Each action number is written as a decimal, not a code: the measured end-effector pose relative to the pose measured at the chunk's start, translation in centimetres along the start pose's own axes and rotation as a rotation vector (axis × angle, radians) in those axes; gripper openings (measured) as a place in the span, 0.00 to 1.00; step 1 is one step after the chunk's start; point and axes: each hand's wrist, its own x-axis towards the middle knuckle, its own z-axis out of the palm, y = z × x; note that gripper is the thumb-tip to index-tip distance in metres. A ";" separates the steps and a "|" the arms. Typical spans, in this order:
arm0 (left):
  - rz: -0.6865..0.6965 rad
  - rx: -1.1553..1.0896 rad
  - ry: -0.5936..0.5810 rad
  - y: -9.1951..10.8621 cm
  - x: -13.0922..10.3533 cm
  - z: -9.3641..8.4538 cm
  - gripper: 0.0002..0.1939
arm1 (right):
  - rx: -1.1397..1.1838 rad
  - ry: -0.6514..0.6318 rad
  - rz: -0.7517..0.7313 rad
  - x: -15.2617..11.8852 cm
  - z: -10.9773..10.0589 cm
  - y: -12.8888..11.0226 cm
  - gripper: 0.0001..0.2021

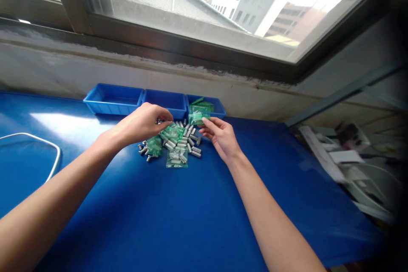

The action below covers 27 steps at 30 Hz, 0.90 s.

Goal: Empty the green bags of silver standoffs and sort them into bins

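Bare hands are working above a blue tabletop point(165, 212) beneath a window point(178, 21), blue bins point(113, 101) lining the wall across left and centre frame.
The right hand point(223, 136) is pinching a green bag point(195, 112) at frame centre — it is extending leftward from the fingertips, long axis unclear. The left hand point(143, 122), left of centre, is hovering near metal pieces point(191, 140), fingers narrowly curled — whether they are holding anything is unclear.
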 end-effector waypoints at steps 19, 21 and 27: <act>-0.115 0.122 -0.097 -1.2 -0.3 -1.1 0.28 | 0.124 0.138 -0.055 0.0 0.0 -0.7 0.31; -0.129 0.010 -0.096 -0.9 -0.2 -1.2 0.26 | 0.070 0.156 -0.082 -0.1 -0.1 -0.8 0.34; -0.132 0.065 -0.075 -0.6 -0.3 -1.5 0.28 | -0.005 0.161 -0.136 -0.2 0.1 -0.6 0.35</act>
